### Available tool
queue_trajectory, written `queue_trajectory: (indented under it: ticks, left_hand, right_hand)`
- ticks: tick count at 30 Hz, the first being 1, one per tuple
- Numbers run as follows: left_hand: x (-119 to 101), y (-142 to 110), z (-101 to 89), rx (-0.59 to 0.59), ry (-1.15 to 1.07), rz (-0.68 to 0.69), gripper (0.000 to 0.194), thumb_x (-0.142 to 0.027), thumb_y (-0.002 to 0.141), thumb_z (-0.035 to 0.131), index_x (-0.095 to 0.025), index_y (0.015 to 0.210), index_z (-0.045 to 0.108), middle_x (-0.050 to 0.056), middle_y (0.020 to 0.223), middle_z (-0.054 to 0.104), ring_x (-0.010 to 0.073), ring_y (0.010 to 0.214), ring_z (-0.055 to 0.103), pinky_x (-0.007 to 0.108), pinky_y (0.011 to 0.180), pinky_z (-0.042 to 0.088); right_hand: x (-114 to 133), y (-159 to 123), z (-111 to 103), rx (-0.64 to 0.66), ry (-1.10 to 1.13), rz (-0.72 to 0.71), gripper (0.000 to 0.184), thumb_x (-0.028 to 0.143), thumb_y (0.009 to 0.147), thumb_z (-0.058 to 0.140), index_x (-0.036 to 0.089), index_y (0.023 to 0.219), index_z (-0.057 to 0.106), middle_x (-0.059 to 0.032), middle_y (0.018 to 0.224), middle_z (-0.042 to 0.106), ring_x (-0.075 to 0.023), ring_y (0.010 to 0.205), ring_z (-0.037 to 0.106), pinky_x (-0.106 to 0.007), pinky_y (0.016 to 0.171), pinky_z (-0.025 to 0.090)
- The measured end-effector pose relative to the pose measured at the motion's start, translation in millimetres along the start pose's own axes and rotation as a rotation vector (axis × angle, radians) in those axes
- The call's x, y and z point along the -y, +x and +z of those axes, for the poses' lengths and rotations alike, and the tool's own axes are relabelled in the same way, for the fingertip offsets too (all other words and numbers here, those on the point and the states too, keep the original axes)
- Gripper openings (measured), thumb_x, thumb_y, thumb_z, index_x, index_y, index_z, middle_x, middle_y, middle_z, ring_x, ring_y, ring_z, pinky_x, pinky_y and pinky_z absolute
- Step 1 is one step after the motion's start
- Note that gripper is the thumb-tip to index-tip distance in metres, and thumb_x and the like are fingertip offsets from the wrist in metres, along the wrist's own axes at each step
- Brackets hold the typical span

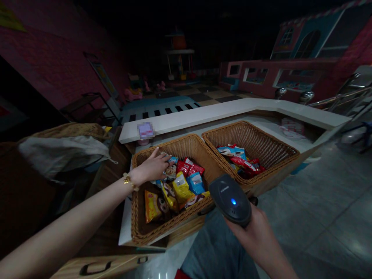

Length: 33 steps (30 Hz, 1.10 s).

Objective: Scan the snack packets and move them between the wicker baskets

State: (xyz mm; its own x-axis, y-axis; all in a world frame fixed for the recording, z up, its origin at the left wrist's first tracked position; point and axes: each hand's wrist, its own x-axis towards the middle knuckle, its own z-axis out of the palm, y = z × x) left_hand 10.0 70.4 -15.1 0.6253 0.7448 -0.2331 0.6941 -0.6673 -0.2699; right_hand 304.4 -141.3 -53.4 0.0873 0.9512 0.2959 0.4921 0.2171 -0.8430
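Note:
My left hand (154, 167), a gold bracelet at its wrist, reaches over the rim of the left wicker basket (170, 145). Its fingers are apart and extended over a blue-and-white snack bag (171, 171); whether they touch it I cannot tell. Around it in the basket lie yellow snack bags (182, 188), a blue bag (195, 183) and red bags (192, 167). My right hand (255, 232) is closed around the handle of a dark barcode scanner (231, 199) with a lit blue light. The scanner is in front of the right wicker basket (270, 143), which holds red and blue bags (244, 159).
Both baskets stand on a counter behind a raised white ledge (203, 114). A wooden drawer front (116, 267) with black handles is below left. A white cloth bag (65, 153) lies at left. Metal railings (343, 95) are at right, and a dim play area lies beyond.

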Motion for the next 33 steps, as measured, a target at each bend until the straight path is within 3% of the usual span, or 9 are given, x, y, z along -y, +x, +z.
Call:
queue_trajectory:
  ticks: [5,9,12,15,17,20,23,26,33]
  left_hand:
    - [-6,5,13.6,-0.009,0.112,0.003,0.073,-0.029,0.074,0.083,-0.017,0.143,0.061,0.023,0.15,0.055,0.0385,0.141,0.05,0.06,0.124,0.012]
    - [-7,8,13.3,-0.087,0.049,0.013,0.052,-0.012,0.076,0.073,-0.015,0.128,0.071,0.022,0.139,0.065,0.036,0.132,0.059,0.056,0.126,0.012]
    - [-4,5,-1.1,-0.104,-0.08,0.016,0.045,-0.015,0.079,0.066,-0.017,0.123,0.073,0.018,0.128,0.072,0.0353,0.128,0.062,0.057,0.123,0.019]
    - [-3,2,-23.3,-0.111,-0.404,-0.05,0.045,-0.029,0.084,0.062,-0.018,0.126,0.07,0.014,0.116,0.077,0.0338,0.113,0.069,0.052,0.111,0.041]
    - [-6,1,-36.1,-0.152,-0.8,-0.118,0.043,-0.04,0.086,0.06,-0.018,0.122,0.071,0.012,0.113,0.078,0.0306,0.101,0.072,0.044,0.097,0.051]
    - [-21,7,-45.1,-0.229,-1.5,-0.181,0.038,-0.046,0.084,0.063,-0.016,0.106,0.073,0.01,0.108,0.079,0.0249,0.092,0.073,0.034,0.086,0.056]
    - [-38,18,-43.4,-0.14,-1.984,-0.191,0.026,-0.04,0.084,0.066,-0.015,0.091,0.071,0.01,0.096,0.08,0.0224,0.087,0.074,0.033,0.086,0.057]
    - [-49,24,-37.6,-0.014,-2.18,-0.169,0.021,-0.035,0.088,0.065,-0.015,0.088,0.07,0.01,0.089,0.08,0.0217,0.083,0.074,0.034,0.086,0.058]
    - [-53,25,-28.8,-0.118,-2.08,-0.143,0.032,-0.023,0.068,0.091,-0.014,0.09,0.07,0.007,0.087,0.079,0.0169,0.08,0.074,0.026,0.08,0.058]
  right_hand:
    - [-3,1,4,0.0,-0.029,-0.011,0.014,0.029,0.085,0.063,0.02,0.088,0.073,-0.008,0.082,0.079,-0.0251,0.073,0.076,-0.027,0.064,0.058]
    - [-8,2,6,0.042,-0.018,-0.038,0.017,0.029,0.085,0.065,0.019,0.095,0.075,-0.009,0.086,0.08,-0.026,0.077,0.078,-0.027,0.067,0.06]
    - [-10,2,7,0.047,-0.014,-0.035,0.016,0.028,0.085,0.065,0.019,0.094,0.075,-0.009,0.088,0.08,-0.0262,0.079,0.078,-0.027,0.065,0.06]
    - [-10,3,8,0.016,-0.024,-0.014,0.015,0.028,0.085,0.063,0.019,0.091,0.074,-0.009,0.087,0.08,-0.0262,0.078,0.077,-0.028,0.065,0.06]
    - [-8,5,10,-0.013,-0.024,-0.012,0.015,0.028,0.085,0.061,0.019,0.09,0.073,-0.0085,0.084,0.079,-0.0256,0.076,0.076,-0.028,0.065,0.059]
    - [-7,8,12,-0.049,-0.015,-0.043,0.017,0.029,0.085,0.061,0.019,0.093,0.072,-0.0077,0.082,0.077,-0.025,0.075,0.075,-0.029,0.069,0.059]
    - [-8,8,15,-0.08,-0.016,-0.057,0.016,0.028,0.085,0.06,0.019,0.094,0.071,-0.0069,0.082,0.076,-0.0244,0.074,0.073,-0.029,0.072,0.059]
    - [-9,8,16,-0.083,-0.005,-0.059,0.017,0.026,0.085,0.062,0.019,0.096,0.071,-0.0071,0.085,0.076,-0.0242,0.076,0.073,-0.029,0.073,0.059]
    - [-4,13,15,-0.117,0.001,-0.081,0.015,0.025,0.084,0.061,0.02,0.094,0.071,-0.0057,0.079,0.075,-0.0232,0.071,0.071,-0.028,0.069,0.059]
